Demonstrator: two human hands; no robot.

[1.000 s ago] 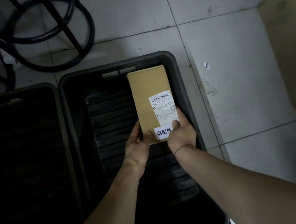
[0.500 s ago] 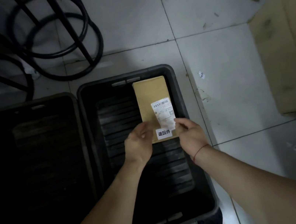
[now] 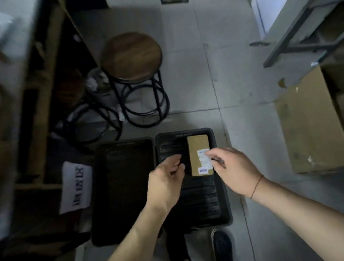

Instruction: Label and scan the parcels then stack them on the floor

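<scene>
Carton (image 3: 310,126): stood open on the floor at right, well apart from the crates.
Left crate (image 3: 125,183): black, beside its twin; nothing visible inside in the dim light.
Right crate (image 3: 202,202): held the one parcel.
Stool (image 3: 131,55): stood on the far side of the crates.
Parcel (image 3: 198,146): lay flat in the right crate's far right corner, probably tucked there to leave room for more.
Left hand (image 3: 165,181): empty, fingers loosely curled, left of the parcel.
Right hand (image 3: 233,170): empty and relaxed at the parcel's right edge; whether it touched was unclear.
Label (image 3: 204,158): faced up, probably for scanning.
</scene>
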